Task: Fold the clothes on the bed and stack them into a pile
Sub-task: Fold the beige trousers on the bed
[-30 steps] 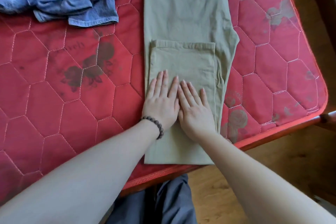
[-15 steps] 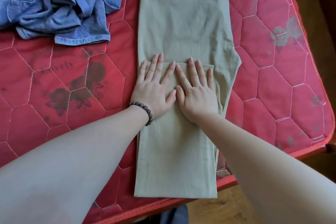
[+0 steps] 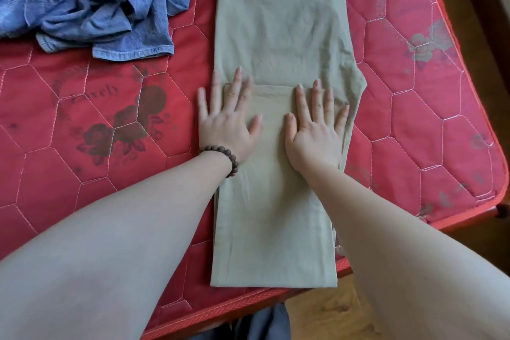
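Khaki trousers [image 3: 281, 36] lie lengthwise on the red mattress [image 3: 110, 124], legs folded up over themselves. Both hands press flat on the folded hem: left hand [image 3: 225, 121] at its left corner, right hand [image 3: 317, 130] at its right, fingers spread. Left of the trousers sits a crumpled blue garment [image 3: 91, 0].

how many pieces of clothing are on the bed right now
2 that can be told apart: khaki trousers laid lengthwise mid-mattress, both hands flat on their folded-up legs, and a crumpled blue garment at the far left. The blue heap may hold more than one piece.
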Tool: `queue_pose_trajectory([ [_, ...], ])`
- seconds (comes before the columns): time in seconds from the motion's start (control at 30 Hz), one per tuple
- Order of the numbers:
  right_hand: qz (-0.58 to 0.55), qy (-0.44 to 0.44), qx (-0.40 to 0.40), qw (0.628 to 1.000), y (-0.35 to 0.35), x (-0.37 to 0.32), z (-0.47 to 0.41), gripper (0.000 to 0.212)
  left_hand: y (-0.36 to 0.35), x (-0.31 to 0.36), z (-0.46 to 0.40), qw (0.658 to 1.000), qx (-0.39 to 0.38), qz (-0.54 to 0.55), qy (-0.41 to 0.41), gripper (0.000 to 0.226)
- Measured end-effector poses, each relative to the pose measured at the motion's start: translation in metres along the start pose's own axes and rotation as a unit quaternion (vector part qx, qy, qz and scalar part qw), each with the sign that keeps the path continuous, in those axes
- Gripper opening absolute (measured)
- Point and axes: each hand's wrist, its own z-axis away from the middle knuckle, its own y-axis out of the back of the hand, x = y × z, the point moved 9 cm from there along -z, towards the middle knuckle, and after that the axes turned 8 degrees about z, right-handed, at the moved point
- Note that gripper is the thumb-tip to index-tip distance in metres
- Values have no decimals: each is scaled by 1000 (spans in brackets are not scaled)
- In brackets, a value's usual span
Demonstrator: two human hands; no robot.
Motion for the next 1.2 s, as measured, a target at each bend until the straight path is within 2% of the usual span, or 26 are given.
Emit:
queue_pose_trajectory([
  [0.13, 10, -6, -13, 1000, -3, 27, 16, 57, 1, -7, 2, 1000, -13, 20, 6, 67],
  [0.23, 27, 68, -41, 996, -3, 44, 26, 56, 6, -22, 7, 997, -27, 70, -13, 58],
  [0.3, 21, 130, -33, 991, 4, 58, 31, 54, 14, -30, 13, 990, -40, 120, -61, 56],
  [0.37, 21, 145, -9, 989, 14, 86, 36, 58, 26, -46, 18, 984, -35, 153, -79, 60],
  [0.43, 54, 130, 6, 990, 22, 112, 39, 72, 36, -60, 20, 992, -14, 94, -86, 73],
  [0.5, 96, 164, 21, 981, 28, 112, 40, 75, 40, -55, 26, 990, 16, -26, -138, 73],
  [0.6, 145, 332, 56, 930, 31, 68, 53, 69, 35, -26, 37, 956, 26, -118, -269, 60],
  [0.67, 172, 427, 50, 887, 28, 46, 63, 72, 28, -8, 42, 928, -18, -130, -348, 73],
  [0.73, 173, 484, 35, 857, 28, 34, 67, 75, 18, 3, 49, 896, -76, -131, -417, 81],
  [0.83, 203, 558, -23, 804, 24, 34, 78, 93, 9, 4, 57, 866, -149, -154, -452, 97],
  [0.9, 231, 586, -62, 774, 20, 39, 90, 101, 9, 3, 60, 859, -158, -161, -459, 95],
  [0.97, 228, 587, -74, 773, 19, 41, 96, 99, 9, 1, 64, 857, -160, -160, -463, 89],
  [1.07, 198, 575, -50, 792, 22, 36, 94, 90, 3, -9, 66, 860, -198, -149, -446, 88],
  [1.13, 183, 570, -48, 800, 22, 29, 93, 87, 3, -5, 66, 870, -233, -113, -420, 83],
  [1.2, 139, 547, -62, 823, 25, 21, 91, 79, 3, -4, 66, 880, -259, -68, -392, 79],
])
